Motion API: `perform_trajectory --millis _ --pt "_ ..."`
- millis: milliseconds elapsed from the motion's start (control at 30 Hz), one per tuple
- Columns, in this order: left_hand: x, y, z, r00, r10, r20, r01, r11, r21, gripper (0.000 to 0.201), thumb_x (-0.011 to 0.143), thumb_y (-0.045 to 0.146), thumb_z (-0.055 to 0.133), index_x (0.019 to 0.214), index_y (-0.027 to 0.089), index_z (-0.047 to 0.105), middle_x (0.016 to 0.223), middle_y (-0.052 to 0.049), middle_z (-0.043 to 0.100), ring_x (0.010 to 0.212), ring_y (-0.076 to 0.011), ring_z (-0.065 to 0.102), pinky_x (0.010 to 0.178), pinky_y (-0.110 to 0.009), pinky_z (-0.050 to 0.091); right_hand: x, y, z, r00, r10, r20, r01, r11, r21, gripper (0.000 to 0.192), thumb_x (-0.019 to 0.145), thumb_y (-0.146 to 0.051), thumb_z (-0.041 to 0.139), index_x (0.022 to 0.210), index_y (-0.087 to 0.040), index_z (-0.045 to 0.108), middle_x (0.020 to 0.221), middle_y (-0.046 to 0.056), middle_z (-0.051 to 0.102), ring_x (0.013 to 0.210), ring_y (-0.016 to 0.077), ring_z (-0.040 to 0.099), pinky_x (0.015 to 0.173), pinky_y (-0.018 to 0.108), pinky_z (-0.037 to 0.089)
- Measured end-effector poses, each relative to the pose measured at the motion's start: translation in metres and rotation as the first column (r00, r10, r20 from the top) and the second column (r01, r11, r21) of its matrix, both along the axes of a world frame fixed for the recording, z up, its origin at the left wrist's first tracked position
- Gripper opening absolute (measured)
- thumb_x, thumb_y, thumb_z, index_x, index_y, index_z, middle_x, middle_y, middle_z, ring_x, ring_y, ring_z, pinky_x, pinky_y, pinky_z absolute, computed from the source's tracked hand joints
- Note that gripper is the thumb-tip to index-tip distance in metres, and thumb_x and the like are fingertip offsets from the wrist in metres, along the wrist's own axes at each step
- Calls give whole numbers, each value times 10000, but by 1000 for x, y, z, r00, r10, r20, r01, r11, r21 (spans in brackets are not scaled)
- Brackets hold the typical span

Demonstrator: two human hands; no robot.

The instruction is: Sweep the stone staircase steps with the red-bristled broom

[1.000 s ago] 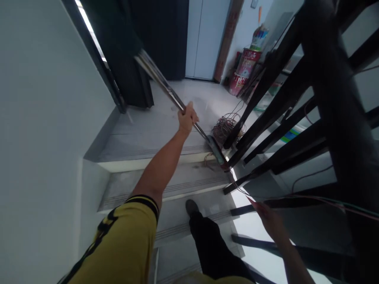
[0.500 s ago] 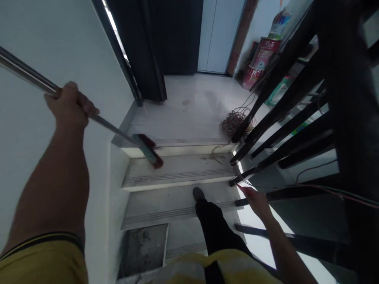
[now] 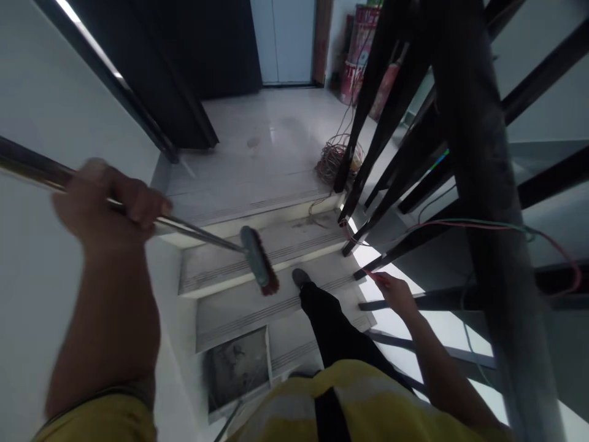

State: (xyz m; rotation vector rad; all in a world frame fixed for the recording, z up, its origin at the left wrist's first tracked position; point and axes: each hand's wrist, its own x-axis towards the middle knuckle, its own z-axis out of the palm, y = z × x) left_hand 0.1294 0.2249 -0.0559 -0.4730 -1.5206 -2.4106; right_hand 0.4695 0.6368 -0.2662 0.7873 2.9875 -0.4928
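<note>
Since half a second ago: broom head (image 3: pixel 260 265) shifted rightward, nearer the shoe (image 3: pixel 301 277). Head view: left hand (image 3: pixel 103 199), fingers wrapped around broom handle (image 3: pixel 193 230); right hand (image 3: pixel 391 291) apparently pinching a thin red item. Step: sweeping stair (image 3: pixel 221 270); next stroke needs bristles down.

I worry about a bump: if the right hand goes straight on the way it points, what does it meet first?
The right hand points toward the dark railing bars; it would probably meet the nearest bar first, though depth is unclear.
</note>
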Motion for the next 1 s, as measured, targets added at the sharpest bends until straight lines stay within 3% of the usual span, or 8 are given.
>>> perform_trajectory --millis 67,200,267,367,467,600,833,1000 --pt "4 35 -11 931 -358 -75 353 933 -68 456 796 413 548 449 173 373 330 12 231 251 -140 241 283 -272 350 16 1 -4 999 -40 4 40 999 -3 321 922 -375 472 1047 -231 730 854 46 776 764 219 727 651 282 490" --pt "10 113 -37 729 -680 -84 680 732 -21 660 745 546 741 445 146 310 306 19 251 245 -104 280 342 -210 402 49 9 -9 994 -112 -8 112 994 -16 379 943 -433 420 1061 -234 720 849 47 776 745 226 727 628 288 492" --pt "14 155 -57 730 -683 -11 682 728 68 687 703 572 767 437 156 288 303 28 228 238 -94 245 320 -199 363 64 16 -11 990 -140 -1 140 990 3 423 951 -465 391 1069 -223 718 862 63 779 726 233 728 619 297 501" --pt "20 208 -97 796 -594 114 566 798 207 700 636 620 792 425 173 297 317 33 229 250 -91 241 339 -220 378 81 29 -17 986 -166 11 165 985 45 484 958 -506 354 1065 -212 723 874 83 782 701 240 730 588 306 510" --pt "24 235 -135 813 -553 182 501 824 266 697 610 652 792 411 181 318 320 29 224 262 -93 240 343 -232 358 90 36 -26 986 -166 -1 166 984 57 508 954 -528 344 1053 -213 730 889 88 786 712 244 740 586 310 527" --pt "9 232 -168 865 -478 151 431 863 263 715 649 675 766 385 181 322 323 15 232 279 -100 271 369 -241 358 85 35 -36 988 -156 17 156 987 43 518 945 -529 323 1011 -221 735 872 82 788 727 256 747 616 330 545" --pt "-59 212 -203 965 -164 206 115 966 234 718 602 679 789 379 188 314 331 24 247 287 -94 256 361 -238 339 51 35 -37 983 -152 104 154 988 -6 462 938 -491 346 1042 -244 723 864 66 786 726 244 738 625 329 528" --pt "-61 135 -213 965 -25 262 -41 969 244 751 534 630 817 395 177 234 325 32 226 279 -100 255 335 -231 310 19 35 -41 989 -99 110 105 993 -50 397 945 -436 392 1069 -247 718 883 46 776 777 226 730 655 306 519"
